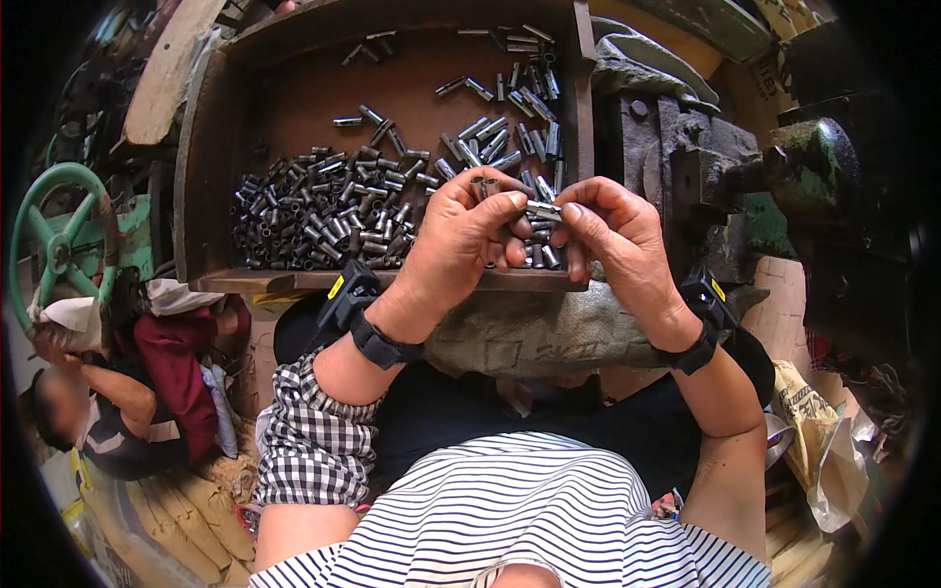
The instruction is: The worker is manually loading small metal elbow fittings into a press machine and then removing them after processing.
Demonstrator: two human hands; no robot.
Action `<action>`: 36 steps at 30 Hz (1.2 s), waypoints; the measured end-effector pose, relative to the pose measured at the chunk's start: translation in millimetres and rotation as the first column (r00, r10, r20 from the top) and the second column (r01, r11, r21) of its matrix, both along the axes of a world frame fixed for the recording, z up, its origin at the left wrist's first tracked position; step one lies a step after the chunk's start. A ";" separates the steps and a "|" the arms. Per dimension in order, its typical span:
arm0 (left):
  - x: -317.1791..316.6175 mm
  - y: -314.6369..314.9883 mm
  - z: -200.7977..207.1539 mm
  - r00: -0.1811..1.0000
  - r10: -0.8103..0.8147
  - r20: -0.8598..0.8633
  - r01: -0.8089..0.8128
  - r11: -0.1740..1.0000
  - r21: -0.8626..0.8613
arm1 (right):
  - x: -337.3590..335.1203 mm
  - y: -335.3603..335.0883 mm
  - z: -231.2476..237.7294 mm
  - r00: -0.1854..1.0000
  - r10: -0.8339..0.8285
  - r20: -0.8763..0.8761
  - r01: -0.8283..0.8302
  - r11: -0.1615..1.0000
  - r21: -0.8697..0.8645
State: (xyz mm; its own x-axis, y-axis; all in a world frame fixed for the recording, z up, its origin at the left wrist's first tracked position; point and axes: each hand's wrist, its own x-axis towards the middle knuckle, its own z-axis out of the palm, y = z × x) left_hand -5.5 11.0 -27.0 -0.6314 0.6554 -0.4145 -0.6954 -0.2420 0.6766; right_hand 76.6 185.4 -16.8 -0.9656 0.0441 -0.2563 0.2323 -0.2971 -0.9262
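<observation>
A shiny metal tube (542, 211) is pinched between the fingertips of both hands, above the front right of a wooden tray (294, 106). My left hand (446, 235) grips its left end and also has a couple of short dark metal sleeves (484, 186) tucked between thumb and fingers. At the tube's other end, the thumb and fingers of my right hand (622, 240) are closed on it. Below and behind the hands lie longer shiny tubes (487, 142). A heap of short dark sleeves (338, 211) fills the tray's front left.
A grimy machine (676, 167) with a dark cylindrical head (809, 171) stands right of the tray. On the left is a green handwheel (61, 240); another person (123, 412) sits beside it. A grey sack (529, 328) lies across the space before the tray.
</observation>
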 end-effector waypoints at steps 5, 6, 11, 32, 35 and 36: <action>8.6 2.6 -0.1 0.996 0.076 -0.039 -0.074 0.996 0.042 | -0.4 3.5 -0.8 0.999 -0.031 -0.006 0.031 0.997 -0.070; 8.6 2.1 0.6 0.995 0.068 -0.074 -0.066 0.997 0.036 | -0.9 5.1 -1.5 0.999 -0.029 0.014 0.030 0.992 -0.123; 7.2 2.2 1.2 0.993 -0.025 -0.117 0.024 1.000 -0.011 | -3.9 14.9 -2.5 1.000 -0.013 0.027 0.018 0.979 -0.202; 8.5 7.2 12.2 0.990 -0.087 -0.112 0.075 0.991 -0.110 | 9.9 4.8 22.0 0.992 -0.005 -0.124 0.041 0.955 0.293; 6.4 9.4 11.4 0.990 -0.050 -0.135 0.034 0.993 -0.117 | 46.2 10.3 57.5 0.847 0.076 -0.526 0.380 0.604 0.700; 5.6 4.9 10.2 0.991 -0.016 -0.133 -0.003 0.990 -0.141 | 71.4 11.5 88.3 0.856 0.077 -0.511 0.372 0.595 0.712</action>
State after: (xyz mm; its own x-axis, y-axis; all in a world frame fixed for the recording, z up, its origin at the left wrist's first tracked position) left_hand 0.1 15.9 -16.8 -0.6832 0.6012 -0.4145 -0.5974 -0.1338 0.7907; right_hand 148.0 196.9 71.5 -0.9021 0.1572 0.4019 -0.2442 0.5821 -0.7756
